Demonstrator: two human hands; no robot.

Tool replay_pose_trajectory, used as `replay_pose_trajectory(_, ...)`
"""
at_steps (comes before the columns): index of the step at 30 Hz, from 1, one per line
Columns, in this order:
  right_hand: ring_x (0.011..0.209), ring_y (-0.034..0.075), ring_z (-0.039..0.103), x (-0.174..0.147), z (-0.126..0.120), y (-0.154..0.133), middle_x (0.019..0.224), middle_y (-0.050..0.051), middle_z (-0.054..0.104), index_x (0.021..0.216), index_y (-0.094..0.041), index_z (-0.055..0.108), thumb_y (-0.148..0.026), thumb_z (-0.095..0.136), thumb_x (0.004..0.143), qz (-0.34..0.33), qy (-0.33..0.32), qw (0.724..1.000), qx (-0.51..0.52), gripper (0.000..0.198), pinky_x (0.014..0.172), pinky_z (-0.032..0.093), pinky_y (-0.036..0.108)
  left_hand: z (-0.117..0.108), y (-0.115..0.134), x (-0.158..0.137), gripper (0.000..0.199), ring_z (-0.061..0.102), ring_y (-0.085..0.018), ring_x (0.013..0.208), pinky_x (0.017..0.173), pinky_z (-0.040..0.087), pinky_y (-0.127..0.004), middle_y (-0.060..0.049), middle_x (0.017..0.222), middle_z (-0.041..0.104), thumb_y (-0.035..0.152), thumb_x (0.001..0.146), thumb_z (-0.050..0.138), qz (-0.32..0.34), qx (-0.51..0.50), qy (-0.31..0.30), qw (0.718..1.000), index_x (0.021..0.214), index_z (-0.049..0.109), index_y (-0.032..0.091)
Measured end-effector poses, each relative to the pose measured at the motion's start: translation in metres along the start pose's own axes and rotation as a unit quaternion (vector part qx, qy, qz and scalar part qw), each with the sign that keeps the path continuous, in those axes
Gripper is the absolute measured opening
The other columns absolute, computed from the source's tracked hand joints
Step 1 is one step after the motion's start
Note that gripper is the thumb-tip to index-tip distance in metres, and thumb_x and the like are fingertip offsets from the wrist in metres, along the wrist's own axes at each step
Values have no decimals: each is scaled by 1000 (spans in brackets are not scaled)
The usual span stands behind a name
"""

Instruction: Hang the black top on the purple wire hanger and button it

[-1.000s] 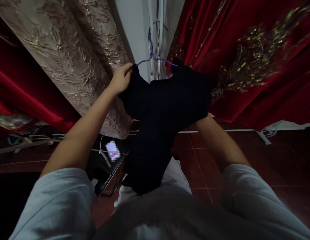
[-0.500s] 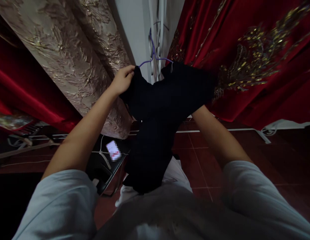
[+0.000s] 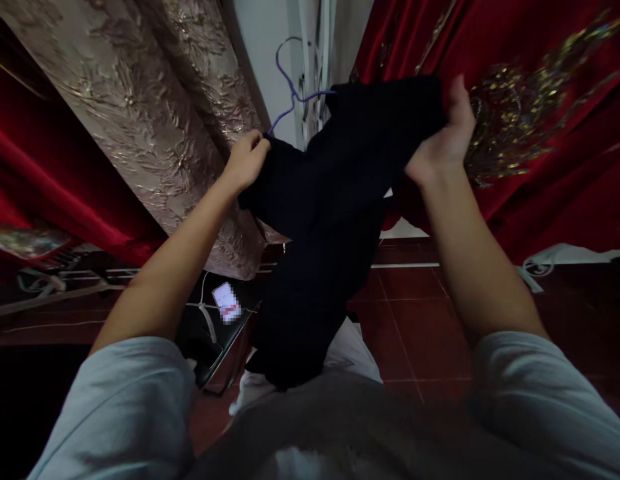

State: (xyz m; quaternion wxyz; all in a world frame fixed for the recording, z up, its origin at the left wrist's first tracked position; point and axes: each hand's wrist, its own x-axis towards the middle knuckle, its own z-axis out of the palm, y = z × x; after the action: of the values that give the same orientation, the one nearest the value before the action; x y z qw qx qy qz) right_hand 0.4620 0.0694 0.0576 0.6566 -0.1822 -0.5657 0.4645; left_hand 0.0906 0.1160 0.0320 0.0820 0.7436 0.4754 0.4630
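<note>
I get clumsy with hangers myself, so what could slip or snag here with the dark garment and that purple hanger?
The left hand pinches only one shoulder of the dark garment, so it might slide off the purple hanger. The right hand lifts the other side beside the red embroidered fabric; the beadwork could snag. The garment's loose lower end hangs over the phone and its cable, and might catch them.

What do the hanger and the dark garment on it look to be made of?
The hanger looks like thin wire with a purple coating, judging by its slim bent hook. The dark garment looks like soft matte black cloth, possibly knit: it drapes limply between the left hand and the right hand. The weave is too dark to tell.
</note>
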Motion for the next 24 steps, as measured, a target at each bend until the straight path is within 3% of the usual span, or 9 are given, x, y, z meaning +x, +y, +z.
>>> replay_pose_trajectory(2,121,20,65,-5,24,-7,116,-5,76,106,-30,74,-62,72,76,54,-29,995,75,44,93,57,38,1,-3,1,24,62,-25,86,95,52,-43,-3,72,52,24,84,69,-4,-26,24,999,72,49,20)
replay_pose_trajectory(5,121,25,66,-28,50,-9,108,2,78,113,-27,72,-65,79,76,106,-99,984,104,54,98,58,40,-4,-7,-7,22,63,-25,90,97,51,-42,-2,73,54,22,81,73,8,-65,71,995,72,53,20)
replay_pose_trajectory(8,118,27,68,-50,49,2,104,5,78,112,-23,74,-51,92,65,202,-258,943,50,57,101,57,41,-15,-6,-19,13,64,-26,101,101,50,-42,-4,83,63,22,84,71,37,-126,93,987,77,61,20)
replay_pose_trajectory(11,119,31,68,-55,39,21,119,9,75,120,-20,73,-44,93,60,245,-383,890,-26,68,104,56,46,-25,5,-30,18,67,-25,102,102,51,-42,-5,84,68,24,85,73,59,-192,37,979,70,63,21)
replay_pose_trajectory(13,127,34,64,-53,39,38,136,13,67,132,-20,67,-49,87,66,189,-357,905,-131,75,109,52,52,-30,20,-36,25,69,-25,103,106,51,-43,-4,82,70,25,85,76,84,-224,-34,970,64,64,22)
replay_pose_trajectory(15,141,38,51,-53,47,57,154,15,52,147,-22,55,-52,85,68,88,-283,913,-279,90,117,43,60,-31,43,-41,29,69,-26,109,111,49,-45,-5,84,72,26,84,82,103,-251,-99,957,62,65,20)
replay_pose_trajectory(19,160,42,14,-63,75,94,171,15,21,164,-23,27,-56,83,69,-88,-211,841,-490,115,128,18,66,-20,93,-53,29,66,-32,124,116,47,-50,-8,90,74,24,79,91,89,-331,-196,919,62,68,16)
replay_pose_trajectory(21,160,42,13,-69,86,105,170,16,22,163,-23,23,-55,78,74,-134,-186,815,-531,109,128,14,67,-11,111,-58,27,67,-35,124,114,49,-52,-9,91,73,18,73,94,55,-376,-217,899,64,68,15)
replay_pose_trajectory(24,150,41,33,-75,88,106,156,18,41,155,-22,33,-49,74,75,-134,-152,796,-570,93,123,28,64,-1,120,-63,26,67,-35,124,113,50,-51,-10,103,74,5,67,93,17,-418,-223,880,83,74,12)
